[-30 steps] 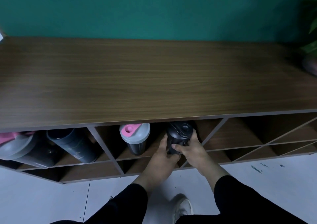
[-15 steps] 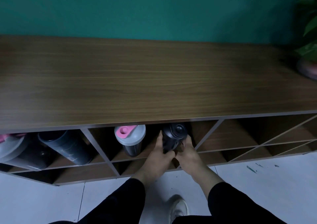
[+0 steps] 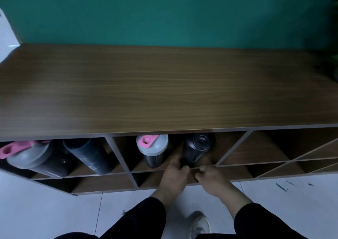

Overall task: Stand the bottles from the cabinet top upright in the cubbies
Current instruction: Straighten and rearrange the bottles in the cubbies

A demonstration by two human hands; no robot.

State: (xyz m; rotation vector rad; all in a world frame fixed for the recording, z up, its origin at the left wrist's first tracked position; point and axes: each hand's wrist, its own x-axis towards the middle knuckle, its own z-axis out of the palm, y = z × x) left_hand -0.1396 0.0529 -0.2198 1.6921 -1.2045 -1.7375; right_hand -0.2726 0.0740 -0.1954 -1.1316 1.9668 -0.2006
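A black bottle (image 3: 196, 148) stands upright in the middle cubby of the wooden cabinet (image 3: 164, 92), next to a shaker with a grey lid and pink cap (image 3: 152, 147). My left hand (image 3: 175, 173) is at the shelf's front edge, its index finger lying against the bottle's lower left side. My right hand (image 3: 208, 176) sits just below the bottle's base with its fingers curled and nothing in them. The hands hide the bottle's foot. No bottle lies on the cabinet top.
The left cubby holds a dark bottle (image 3: 87, 154) and a pink-capped shaker (image 3: 27, 154), both leaning. Diagonal-walled cubbies (image 3: 256, 147) open to the right. A plant pot (image 3: 335, 70) stands at the top's far right. My white shoe (image 3: 201, 224) is on the tiled floor.
Both hands held the black bottle and pushed it deeper into the cubby. Now they have slid back to the shelf edge, and the right hand has let go.
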